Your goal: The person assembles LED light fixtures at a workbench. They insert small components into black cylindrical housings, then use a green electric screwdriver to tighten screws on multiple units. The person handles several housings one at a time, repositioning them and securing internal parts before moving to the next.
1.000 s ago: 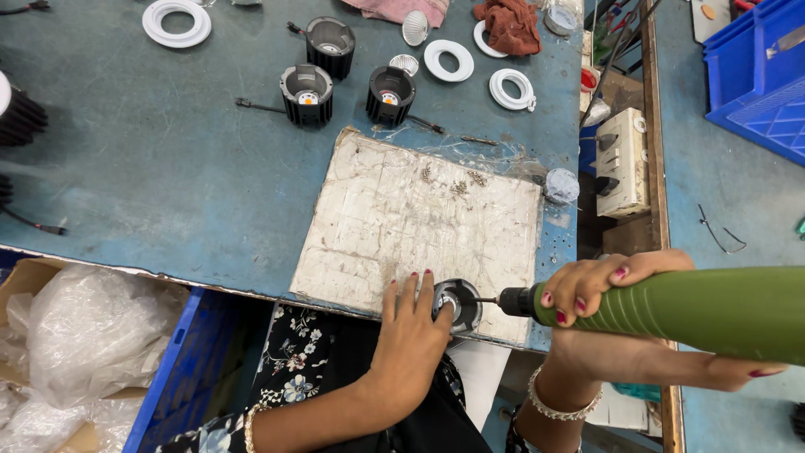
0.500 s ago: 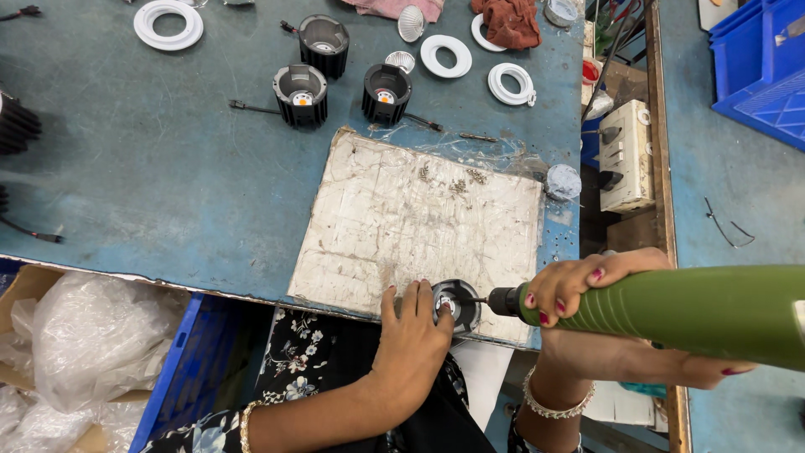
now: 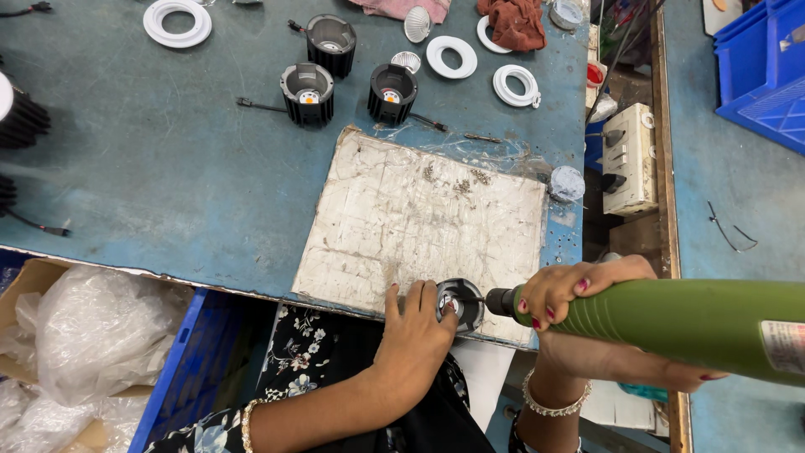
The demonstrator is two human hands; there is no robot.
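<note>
- Pinning small round black metal lamp housing [image 3: 459, 304] on worn white board [image 3: 423, 220] at near table edge: left hand [image 3: 417, 329], fingers clamped on it.
- Right hand [image 3: 563, 294] wrapped around green ribbed electric screwdriver [image 3: 671, 323].
- Driver's long axis runs horizontal; tip enters housing from right, touching it.

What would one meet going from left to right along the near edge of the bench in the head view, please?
Crumpled clear plastic bags → blue crate → left hand → small round black fitting → right hand → green power screwdriver.
</note>
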